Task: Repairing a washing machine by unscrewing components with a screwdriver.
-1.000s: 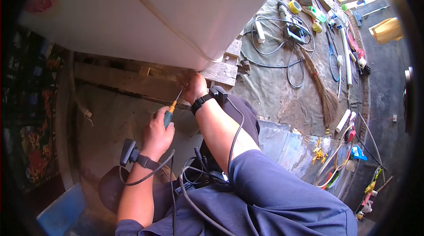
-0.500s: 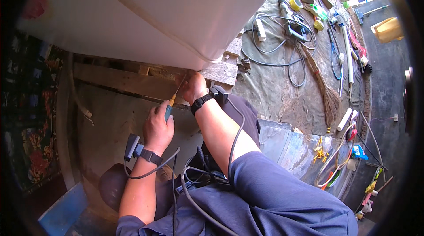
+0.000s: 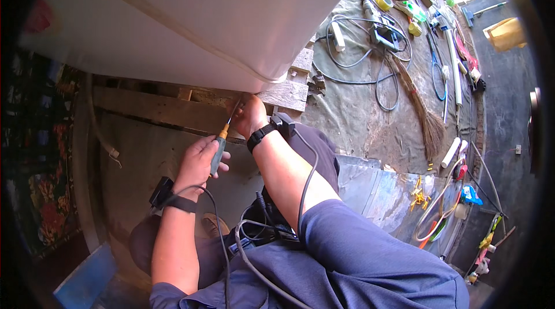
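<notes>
My left hand [image 3: 198, 161] has a screwdriver [image 3: 217, 156] between thumb and fingers, its fingertips spread past the far side of the handle. The handle is grey-green with a yellow collar, and the thin shaft slants up toward my right hand [image 3: 252, 115]. That hand is closed, fingers curled near the shaft's tip, just under the lower edge of a large white smooth body [image 3: 191, 31]. What its fingers hold is hidden. Behind both hands runs a wooden pallet [image 3: 156, 106] on which the white body rests.
On the cloth-covered ground to the right lie a corded power tool [image 3: 384, 34], a straw broom [image 3: 425, 118], a racket [image 3: 438, 80] and yellow tape [image 3: 383, 2]. Small yellow pieces [image 3: 418, 194] lie on a sheet farther down. Cables [image 3: 254, 234] hang across my lap.
My left hand has rolled round the screwdriver handle and loosened, its fingers now showing beyond it. The right hand stays in nearly the same place.
</notes>
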`<control>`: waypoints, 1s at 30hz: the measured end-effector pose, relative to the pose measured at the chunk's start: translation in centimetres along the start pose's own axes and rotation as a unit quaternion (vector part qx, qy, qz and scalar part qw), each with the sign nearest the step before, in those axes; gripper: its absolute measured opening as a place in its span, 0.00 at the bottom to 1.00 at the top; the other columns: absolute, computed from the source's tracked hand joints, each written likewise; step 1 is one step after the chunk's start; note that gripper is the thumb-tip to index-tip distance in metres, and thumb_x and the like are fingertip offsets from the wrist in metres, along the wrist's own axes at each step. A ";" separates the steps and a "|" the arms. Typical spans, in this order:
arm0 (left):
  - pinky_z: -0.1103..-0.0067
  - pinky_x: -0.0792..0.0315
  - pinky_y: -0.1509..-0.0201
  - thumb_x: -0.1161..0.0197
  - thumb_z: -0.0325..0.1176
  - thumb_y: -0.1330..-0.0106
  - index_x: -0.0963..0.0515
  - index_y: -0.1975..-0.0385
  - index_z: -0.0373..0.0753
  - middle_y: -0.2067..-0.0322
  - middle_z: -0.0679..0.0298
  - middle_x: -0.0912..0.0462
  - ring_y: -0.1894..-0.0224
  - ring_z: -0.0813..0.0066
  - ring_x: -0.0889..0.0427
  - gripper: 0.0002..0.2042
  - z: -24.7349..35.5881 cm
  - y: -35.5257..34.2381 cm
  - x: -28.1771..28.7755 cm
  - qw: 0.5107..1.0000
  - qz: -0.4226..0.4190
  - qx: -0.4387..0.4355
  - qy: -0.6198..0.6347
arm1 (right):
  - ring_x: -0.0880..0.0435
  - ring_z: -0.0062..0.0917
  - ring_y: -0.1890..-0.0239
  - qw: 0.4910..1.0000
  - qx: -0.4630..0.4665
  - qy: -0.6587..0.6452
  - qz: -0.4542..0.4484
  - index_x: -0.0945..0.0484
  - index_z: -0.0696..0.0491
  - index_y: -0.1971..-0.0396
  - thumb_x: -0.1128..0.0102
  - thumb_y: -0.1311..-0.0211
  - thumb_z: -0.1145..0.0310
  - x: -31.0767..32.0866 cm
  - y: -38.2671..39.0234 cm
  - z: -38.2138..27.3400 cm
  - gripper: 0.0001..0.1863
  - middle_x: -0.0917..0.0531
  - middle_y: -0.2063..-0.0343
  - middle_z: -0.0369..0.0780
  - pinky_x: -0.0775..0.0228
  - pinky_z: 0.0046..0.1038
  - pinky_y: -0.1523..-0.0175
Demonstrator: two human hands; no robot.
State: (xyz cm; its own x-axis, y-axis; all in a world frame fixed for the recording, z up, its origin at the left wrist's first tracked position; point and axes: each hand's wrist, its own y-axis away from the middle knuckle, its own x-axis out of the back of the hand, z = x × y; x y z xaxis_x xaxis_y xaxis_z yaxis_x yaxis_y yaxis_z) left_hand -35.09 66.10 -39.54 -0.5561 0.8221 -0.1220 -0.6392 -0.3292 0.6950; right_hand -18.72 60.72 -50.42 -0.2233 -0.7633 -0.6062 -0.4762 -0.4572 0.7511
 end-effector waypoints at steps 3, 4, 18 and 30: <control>0.85 0.30 0.77 0.40 0.30 0.39 0.32 0.47 0.34 0.69 0.61 0.20 0.73 0.78 0.20 0.20 -1.2 -0.5 0.0 0.997 0.051 -0.046 -0.030 | 0.26 0.26 0.68 0.999 -0.005 -0.041 -0.004 0.26 0.48 0.58 0.57 0.29 0.58 0.3 -0.8 0.1 0.12 0.23 0.65 0.34 0.28 0.31 0.60; 0.85 0.30 0.77 0.39 0.29 0.39 0.33 0.47 0.34 0.70 0.62 0.20 0.72 0.78 0.19 0.21 -1.9 -0.5 0.4 0.989 0.090 -0.109 -0.051 | 0.26 0.26 0.68 0.999 -0.006 -0.042 -0.005 0.26 0.48 0.58 0.57 0.29 0.58 0.3 -0.8 0.2 0.12 0.23 0.65 0.34 0.28 0.31 0.60; 0.86 0.33 0.80 0.43 0.35 0.34 0.32 0.54 0.40 0.65 0.62 0.23 0.72 0.76 0.20 0.12 -2.9 0.0 1.0 0.981 0.129 -0.139 -0.033 | 0.23 0.27 0.69 1.000 0.011 0.001 -0.028 0.28 0.50 0.63 0.46 0.35 0.65 0.2 0.1 0.1 0.06 0.25 0.72 0.35 0.26 0.31 0.65; 0.87 0.34 0.84 0.44 0.37 0.31 0.33 0.52 0.38 0.66 0.59 0.20 0.77 0.77 0.20 0.14 -3.4 0.2 1.1 0.985 0.123 -0.118 0.024 | 0.26 0.25 0.70 0.999 0.020 -0.028 -0.015 0.28 0.51 0.63 0.47 0.35 0.66 -0.8 1.2 -0.1 0.05 0.27 0.74 0.34 0.27 0.31 0.63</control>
State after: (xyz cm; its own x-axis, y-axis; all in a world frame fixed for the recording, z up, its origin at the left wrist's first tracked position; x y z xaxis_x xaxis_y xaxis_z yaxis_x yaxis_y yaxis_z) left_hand -37.66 65.35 -41.96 -0.7305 0.6829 -0.0084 -0.5845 -0.6187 0.5250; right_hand -19.02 60.70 -49.00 -0.2542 -0.7222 -0.6432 -0.5165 -0.4609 0.7217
